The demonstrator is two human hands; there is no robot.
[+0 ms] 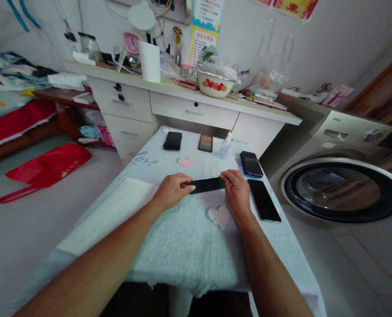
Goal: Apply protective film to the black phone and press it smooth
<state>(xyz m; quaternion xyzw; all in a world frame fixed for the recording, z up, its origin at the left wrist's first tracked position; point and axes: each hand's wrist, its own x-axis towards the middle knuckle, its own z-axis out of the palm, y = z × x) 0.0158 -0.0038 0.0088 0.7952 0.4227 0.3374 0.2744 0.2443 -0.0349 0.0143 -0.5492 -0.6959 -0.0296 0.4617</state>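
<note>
Between my two hands a dark phone (208, 185) is held sideways above the cloth-covered table (182, 246). My left hand (173, 190) pinches its left end with thumb and fingers. At the other end my right hand (236, 190) grips the phone's right edge. Just right of my right hand lies a black phone (264, 200), and behind that one a phone with a blue-purple edge (251, 164). Farther back are another black phone (173, 141), a brown phone or case (205, 143) and a clear spray bottle (225, 146), which stands upright.
A pale flat sheet (108, 215) lies on the table's left side. Behind the table stands a white desk (196, 112) bearing a flowered bowl (215, 84) and a paper roll (150, 62). A washing machine (334, 136) is at the right, a red bag (50, 167) on the floor at the left.
</note>
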